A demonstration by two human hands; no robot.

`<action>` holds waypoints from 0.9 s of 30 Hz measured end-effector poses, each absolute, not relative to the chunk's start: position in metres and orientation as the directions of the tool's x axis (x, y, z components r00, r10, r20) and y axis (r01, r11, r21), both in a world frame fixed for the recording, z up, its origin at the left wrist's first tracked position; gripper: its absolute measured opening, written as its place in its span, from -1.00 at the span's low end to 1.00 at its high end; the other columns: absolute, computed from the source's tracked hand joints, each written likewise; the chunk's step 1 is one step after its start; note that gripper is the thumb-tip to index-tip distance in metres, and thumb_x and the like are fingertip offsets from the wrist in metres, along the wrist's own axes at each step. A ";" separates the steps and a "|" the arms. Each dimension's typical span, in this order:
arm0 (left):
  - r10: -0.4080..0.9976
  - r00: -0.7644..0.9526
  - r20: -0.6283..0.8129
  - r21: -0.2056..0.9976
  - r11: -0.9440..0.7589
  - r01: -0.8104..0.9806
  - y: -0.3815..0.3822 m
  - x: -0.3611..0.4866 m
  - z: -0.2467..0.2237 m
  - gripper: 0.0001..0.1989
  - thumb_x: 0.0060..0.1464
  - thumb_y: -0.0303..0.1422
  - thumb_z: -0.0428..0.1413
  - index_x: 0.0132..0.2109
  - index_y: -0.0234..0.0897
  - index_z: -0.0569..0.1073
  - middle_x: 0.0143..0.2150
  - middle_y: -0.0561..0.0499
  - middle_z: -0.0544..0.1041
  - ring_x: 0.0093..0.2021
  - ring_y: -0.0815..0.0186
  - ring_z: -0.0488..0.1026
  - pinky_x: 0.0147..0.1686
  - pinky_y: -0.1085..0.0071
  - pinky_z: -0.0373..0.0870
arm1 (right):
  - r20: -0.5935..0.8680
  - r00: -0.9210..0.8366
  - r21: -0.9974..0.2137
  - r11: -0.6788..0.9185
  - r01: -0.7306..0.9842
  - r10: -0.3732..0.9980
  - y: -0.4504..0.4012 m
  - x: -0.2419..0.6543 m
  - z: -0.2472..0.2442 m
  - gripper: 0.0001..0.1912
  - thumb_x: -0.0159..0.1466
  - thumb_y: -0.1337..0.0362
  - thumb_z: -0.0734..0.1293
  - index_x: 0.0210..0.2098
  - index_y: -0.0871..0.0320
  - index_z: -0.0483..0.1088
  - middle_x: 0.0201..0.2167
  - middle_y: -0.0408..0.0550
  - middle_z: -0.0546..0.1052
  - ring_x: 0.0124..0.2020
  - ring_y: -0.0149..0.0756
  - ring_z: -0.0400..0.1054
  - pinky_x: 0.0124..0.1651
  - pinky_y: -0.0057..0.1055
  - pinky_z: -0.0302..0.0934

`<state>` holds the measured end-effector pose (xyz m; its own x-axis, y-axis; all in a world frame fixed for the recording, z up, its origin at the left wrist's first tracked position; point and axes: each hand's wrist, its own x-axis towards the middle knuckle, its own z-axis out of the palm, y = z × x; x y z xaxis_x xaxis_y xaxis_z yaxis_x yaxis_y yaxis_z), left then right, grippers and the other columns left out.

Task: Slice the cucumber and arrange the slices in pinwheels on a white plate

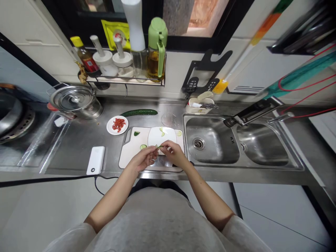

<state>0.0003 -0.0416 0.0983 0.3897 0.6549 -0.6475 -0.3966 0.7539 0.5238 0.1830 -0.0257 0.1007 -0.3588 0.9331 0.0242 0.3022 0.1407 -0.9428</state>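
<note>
Fingers (pixel 167 142) meeting, pinching probable cucumber slice (pixel 159 147); red label (pixel 91 65), blurred

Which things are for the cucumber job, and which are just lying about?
Seemingly for the job:
cucumber slice between left hand and right hand
cutting board
square white plate
knife

Seemingly just lying about:
power bank
lidded steel pot
green-lidded oil bottle
</note>
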 end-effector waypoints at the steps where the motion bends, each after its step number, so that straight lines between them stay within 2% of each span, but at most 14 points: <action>1: 0.673 0.381 -0.634 0.541 0.738 -0.404 -0.041 0.001 0.100 -0.72 -0.15 -0.25 0.32 -0.35 -0.30 0.44 -0.42 0.04 0.47 -0.51 0.50 0.34 -0.58 0.58 0.13 | 0.010 -0.355 -0.944 0.126 0.304 0.935 -0.025 0.184 0.102 -0.74 0.25 0.06 0.28 -0.36 0.12 0.40 -0.42 -0.12 0.44 -0.40 -0.40 0.27 -0.40 -0.48 0.14; 6: 0.762 0.334 -0.554 0.646 0.647 -0.404 -0.040 0.003 0.105 -0.68 -0.20 -0.28 0.35 -0.37 -0.30 0.40 -0.39 0.02 0.49 -0.47 0.50 0.37 -0.53 0.60 0.18 | -0.098 -0.317 -0.960 -0.006 0.279 0.943 -0.024 0.183 0.106 -0.72 0.22 0.03 0.29 -0.40 0.13 0.38 -0.51 -0.17 0.40 -0.50 -0.45 0.20 -0.43 -0.48 0.12; 12: 0.844 0.202 -0.497 0.771 0.537 -0.343 -0.039 0.009 0.112 -0.64 -0.27 -0.24 0.37 -0.39 -0.29 0.38 -0.48 0.08 0.44 -0.48 0.47 0.37 -0.47 0.55 0.26 | -0.188 -0.340 -0.981 -0.157 0.114 0.921 -0.024 0.181 0.107 -0.65 0.12 -0.04 0.37 -0.42 0.12 0.32 -0.55 -0.19 0.40 -0.52 -0.43 0.24 -0.47 -0.48 0.16; 18: 0.893 0.107 -0.438 0.844 0.449 -0.294 -0.040 0.013 0.119 -0.60 -0.32 -0.21 0.37 -0.38 -0.29 0.37 -0.50 0.11 0.44 -0.52 0.48 0.34 -0.46 0.52 0.29 | -0.168 -0.399 -0.982 -0.117 0.148 0.902 -0.024 0.180 0.114 -0.64 0.09 -0.04 0.39 -0.42 0.13 0.37 -0.63 -0.25 0.32 -0.59 -0.49 0.14 -0.53 -0.51 0.09; 27: 0.936 0.069 -0.346 0.905 0.352 -0.239 -0.040 0.012 0.115 -0.67 -0.25 -0.25 0.33 -0.37 -0.29 0.39 -0.48 0.10 0.44 -0.48 0.46 0.35 -0.42 0.50 0.30 | -0.148 -0.428 -0.989 -0.126 0.078 0.892 -0.022 0.180 0.113 -0.72 0.16 0.02 0.36 -0.36 0.11 0.33 -0.58 -0.21 0.41 -0.54 -0.42 0.28 -0.46 -0.47 0.19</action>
<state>0.0119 -0.0403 0.1145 0.0691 0.9357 -0.3459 -0.2388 0.3522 0.9050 0.1805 -0.0222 0.1132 -0.4277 0.8918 -0.1476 0.0783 -0.1261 -0.9889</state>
